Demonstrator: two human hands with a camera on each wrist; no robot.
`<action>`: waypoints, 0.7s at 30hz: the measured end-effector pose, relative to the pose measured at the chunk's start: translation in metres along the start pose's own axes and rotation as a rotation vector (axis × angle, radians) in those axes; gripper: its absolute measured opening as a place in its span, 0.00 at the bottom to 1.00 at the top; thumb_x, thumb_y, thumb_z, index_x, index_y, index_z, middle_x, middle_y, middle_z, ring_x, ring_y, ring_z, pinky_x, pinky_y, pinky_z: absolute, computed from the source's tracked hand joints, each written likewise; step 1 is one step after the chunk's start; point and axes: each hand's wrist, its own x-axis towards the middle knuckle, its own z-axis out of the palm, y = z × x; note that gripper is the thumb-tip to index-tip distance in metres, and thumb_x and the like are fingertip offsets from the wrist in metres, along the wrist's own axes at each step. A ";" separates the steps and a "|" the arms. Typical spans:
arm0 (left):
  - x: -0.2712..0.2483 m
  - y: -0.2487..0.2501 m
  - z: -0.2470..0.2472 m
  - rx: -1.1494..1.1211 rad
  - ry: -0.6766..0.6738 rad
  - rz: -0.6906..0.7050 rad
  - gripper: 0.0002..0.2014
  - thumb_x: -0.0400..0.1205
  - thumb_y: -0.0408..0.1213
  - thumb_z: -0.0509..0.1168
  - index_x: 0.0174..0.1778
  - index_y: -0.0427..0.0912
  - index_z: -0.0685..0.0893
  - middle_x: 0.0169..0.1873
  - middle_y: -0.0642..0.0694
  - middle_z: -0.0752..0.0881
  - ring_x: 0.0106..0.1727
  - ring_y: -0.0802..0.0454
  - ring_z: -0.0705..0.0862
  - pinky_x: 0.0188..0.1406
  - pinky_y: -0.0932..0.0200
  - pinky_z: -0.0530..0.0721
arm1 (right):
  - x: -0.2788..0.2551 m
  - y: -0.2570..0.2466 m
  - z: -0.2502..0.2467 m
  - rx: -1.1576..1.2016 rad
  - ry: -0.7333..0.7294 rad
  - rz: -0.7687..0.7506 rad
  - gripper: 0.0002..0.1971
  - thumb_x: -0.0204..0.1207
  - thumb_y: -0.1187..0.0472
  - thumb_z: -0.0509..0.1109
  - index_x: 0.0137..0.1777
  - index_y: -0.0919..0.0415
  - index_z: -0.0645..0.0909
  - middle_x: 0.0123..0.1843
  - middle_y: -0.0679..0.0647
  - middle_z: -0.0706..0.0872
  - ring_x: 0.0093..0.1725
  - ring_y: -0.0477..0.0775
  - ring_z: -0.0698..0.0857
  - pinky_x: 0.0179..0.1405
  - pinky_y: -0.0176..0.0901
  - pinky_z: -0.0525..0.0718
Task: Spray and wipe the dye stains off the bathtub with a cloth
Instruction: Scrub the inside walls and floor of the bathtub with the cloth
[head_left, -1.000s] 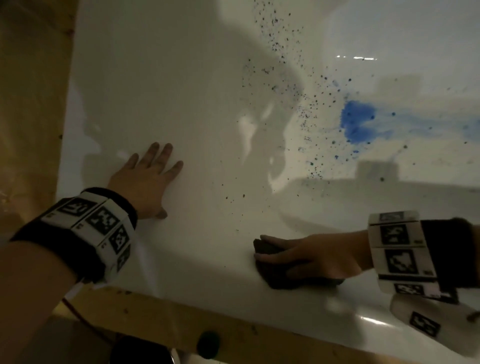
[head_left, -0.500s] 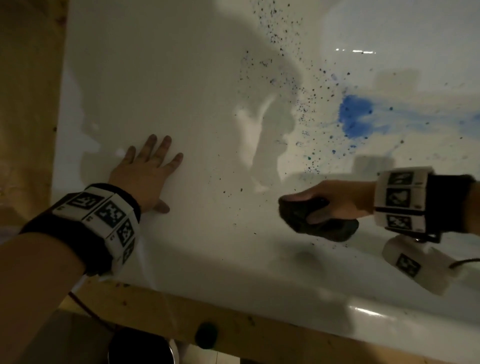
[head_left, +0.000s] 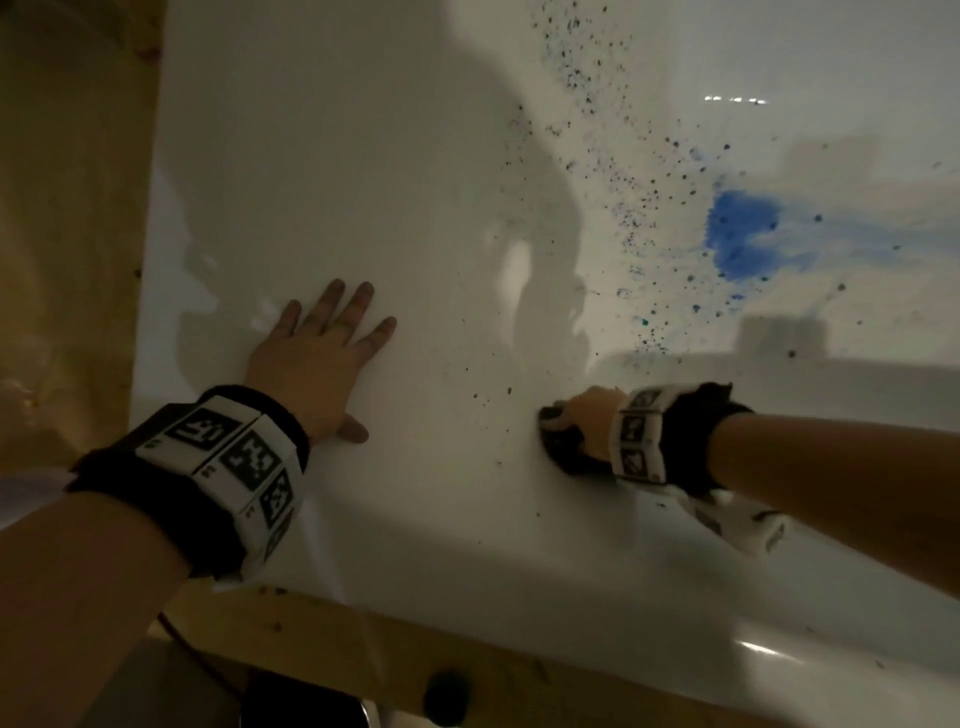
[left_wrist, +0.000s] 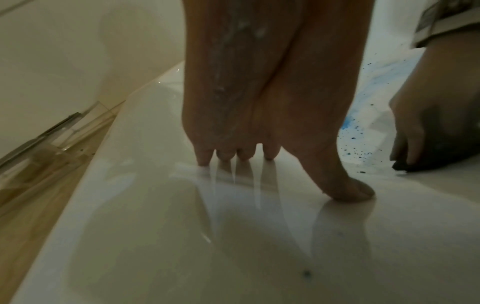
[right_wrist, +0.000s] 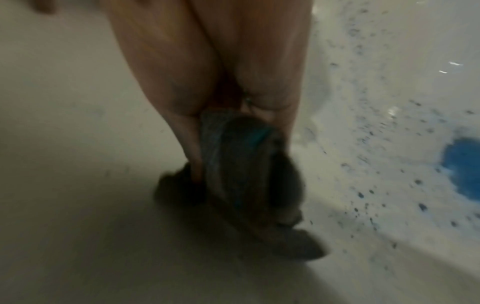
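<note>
The white bathtub (head_left: 363, 156) fills the head view. A bright blue dye patch (head_left: 740, 236) lies at the upper right, and dark speckles (head_left: 613, 171) spread left of it and down the tub wall. My right hand (head_left: 576, 415) grips a dark bunched cloth (head_left: 563, 449) and presses it on the tub below the speckles. The right wrist view shows the cloth (right_wrist: 241, 174) wadded under my fingers, with the blue patch (right_wrist: 465, 170) off to the right. My left hand (head_left: 317, 358) lies flat on the tub wall, fingers spread; its fingertips (left_wrist: 205, 158) touch the wet surface.
A wooden ledge (head_left: 415, 660) runs along the tub's near edge, with a dark round knob (head_left: 445, 691) on it. A tan wall (head_left: 67, 234) borders the tub on the left. Wet streaks (left_wrist: 233, 185) run down below my left fingers.
My right hand lifted the cloth off the near tub wall, carried it up and right, then came back down left and pressed it on the tub. My left hand stayed put.
</note>
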 end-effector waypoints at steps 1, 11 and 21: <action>0.000 -0.001 0.000 0.012 0.009 0.007 0.54 0.74 0.64 0.63 0.79 0.51 0.28 0.78 0.44 0.25 0.81 0.44 0.30 0.80 0.45 0.40 | 0.003 0.006 -0.004 0.006 0.015 0.034 0.17 0.78 0.49 0.64 0.62 0.56 0.78 0.61 0.56 0.83 0.54 0.59 0.83 0.61 0.46 0.80; 0.010 -0.015 -0.009 0.005 0.127 -0.010 0.63 0.67 0.67 0.68 0.80 0.44 0.30 0.78 0.43 0.25 0.81 0.46 0.30 0.80 0.47 0.37 | -0.055 -0.069 -0.009 0.141 0.023 -0.387 0.26 0.84 0.57 0.58 0.78 0.37 0.59 0.83 0.46 0.56 0.73 0.54 0.71 0.76 0.40 0.61; 0.031 -0.025 -0.019 0.013 0.130 -0.024 0.68 0.62 0.71 0.68 0.77 0.46 0.23 0.76 0.42 0.23 0.80 0.45 0.28 0.78 0.43 0.34 | 0.015 -0.019 -0.012 -0.008 0.033 -0.034 0.26 0.82 0.55 0.61 0.79 0.46 0.60 0.73 0.59 0.72 0.68 0.61 0.76 0.69 0.43 0.72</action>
